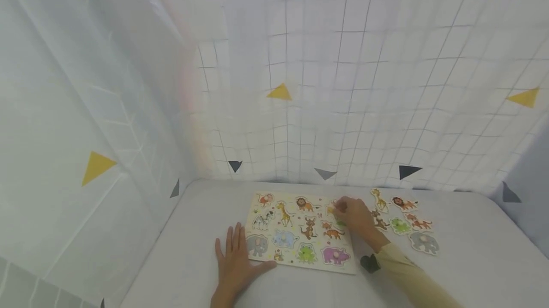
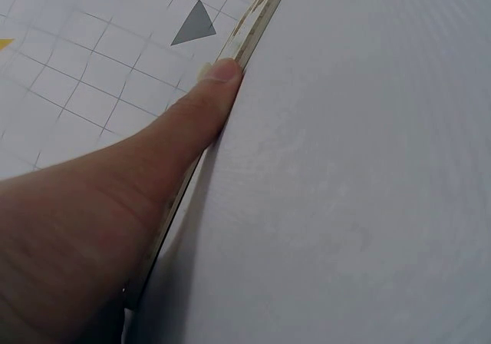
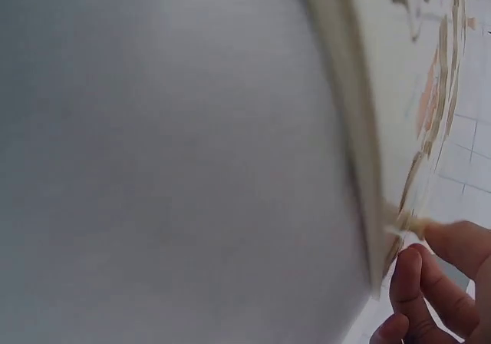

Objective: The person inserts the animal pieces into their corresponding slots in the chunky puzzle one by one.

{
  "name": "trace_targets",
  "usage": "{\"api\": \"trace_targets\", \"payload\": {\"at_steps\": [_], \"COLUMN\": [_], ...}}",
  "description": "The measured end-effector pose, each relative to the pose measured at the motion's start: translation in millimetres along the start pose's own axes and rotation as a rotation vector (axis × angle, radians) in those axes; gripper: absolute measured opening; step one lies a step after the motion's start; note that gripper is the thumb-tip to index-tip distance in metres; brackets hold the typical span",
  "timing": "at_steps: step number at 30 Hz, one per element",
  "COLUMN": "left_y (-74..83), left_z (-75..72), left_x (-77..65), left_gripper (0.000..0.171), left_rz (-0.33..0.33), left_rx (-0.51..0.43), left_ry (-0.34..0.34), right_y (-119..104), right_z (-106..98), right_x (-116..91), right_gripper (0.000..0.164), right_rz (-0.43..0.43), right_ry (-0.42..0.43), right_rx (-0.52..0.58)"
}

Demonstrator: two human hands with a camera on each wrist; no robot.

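A cream wooden puzzle board point(image 1: 284, 196) with animal pictures lies on the white table. My left hand point(image 1: 236, 265) is spread beside its left side, fingers straight, with the thumb point(image 2: 219, 75) along the near edge in the left wrist view. Over the board's far right corner, my right hand point(image 1: 357, 216) pinches a small knobbed puzzle piece. In the right wrist view its pale knob point(image 3: 418, 226) shows at the fingertips; the fingers mostly hide the picture. A purple hippo piece point(image 1: 336, 255) and a blue animal piece point(image 1: 285, 238) sit on the board.
Right of the board lie loose pieces: a giraffe point(image 1: 379, 200), a lion point(image 1: 404, 203), a kangaroo point(image 1: 379, 220), a frog point(image 1: 400, 225), a tiger point(image 1: 418, 222) and an elephant point(image 1: 423, 242). A dark heart-shaped mark point(image 1: 370, 263) is near the right forearm. Grid-patterned white sheeting point(image 1: 309, 131) stands behind the table.
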State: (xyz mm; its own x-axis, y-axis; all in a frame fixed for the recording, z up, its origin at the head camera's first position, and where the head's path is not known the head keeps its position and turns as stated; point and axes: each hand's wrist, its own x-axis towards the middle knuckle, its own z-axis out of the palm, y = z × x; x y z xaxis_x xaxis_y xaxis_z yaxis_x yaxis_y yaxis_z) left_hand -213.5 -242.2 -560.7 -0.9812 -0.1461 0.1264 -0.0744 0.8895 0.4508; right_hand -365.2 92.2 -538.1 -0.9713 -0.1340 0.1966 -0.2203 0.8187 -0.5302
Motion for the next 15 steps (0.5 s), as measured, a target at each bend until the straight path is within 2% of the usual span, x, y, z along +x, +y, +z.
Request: {"api": "trace_targets", "payload": {"at_steps": [9, 15], "left_y": [-3.2, -6.2], "left_z": [3.2, 8.1], "left_x": [3.4, 3.3], "left_gripper": [0.138, 0.139], "left_rz": [0.016, 0.032], "left_rx": [0.02, 0.018], "left_ry": [0.02, 0.046], "right_y": [21, 45], "right_z": [-29, -45], "right_x": [1, 2], "right_gripper": [0.023, 0.036], "right_rz": [0.089, 0.119], "right_ry": [0.028, 0.072], "right_rx": [-0.05, -0.165]}}
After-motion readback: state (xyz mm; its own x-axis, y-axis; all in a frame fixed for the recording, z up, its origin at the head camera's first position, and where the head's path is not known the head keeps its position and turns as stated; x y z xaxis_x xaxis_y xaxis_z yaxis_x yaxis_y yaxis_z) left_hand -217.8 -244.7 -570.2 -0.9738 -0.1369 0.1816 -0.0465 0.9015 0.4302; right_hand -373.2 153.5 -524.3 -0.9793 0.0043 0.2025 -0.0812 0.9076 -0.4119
